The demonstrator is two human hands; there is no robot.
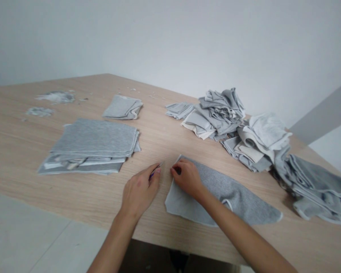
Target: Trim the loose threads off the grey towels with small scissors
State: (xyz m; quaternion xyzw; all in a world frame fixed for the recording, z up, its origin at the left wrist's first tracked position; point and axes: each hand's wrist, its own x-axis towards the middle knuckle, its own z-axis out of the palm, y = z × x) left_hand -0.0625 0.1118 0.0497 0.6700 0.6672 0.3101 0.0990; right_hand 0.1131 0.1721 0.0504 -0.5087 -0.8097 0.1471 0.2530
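My left hand (140,189) is closed round a small tool (151,174) with a dark purple part and a thin pointed metal tip; most of it is hidden by the fingers. Just right of it lies a grey fabric piece (233,193) with pale edges, flat at its left end and tapering to the right, with a small fold near the middle. My right hand (187,177) rests over its upper left corner, thumb and forefinger pinched together at the left edge. The left hand and its tool are apart from the fabric.
On the wooden table (147,216), a stack of grey fabric (95,138) lies left, with a folded piece (122,107) behind. Heaped cloths (221,108), pale cloths (268,131) and draped grey cloths (315,182) line the right. Lint (57,97) lies far left, before a wall.
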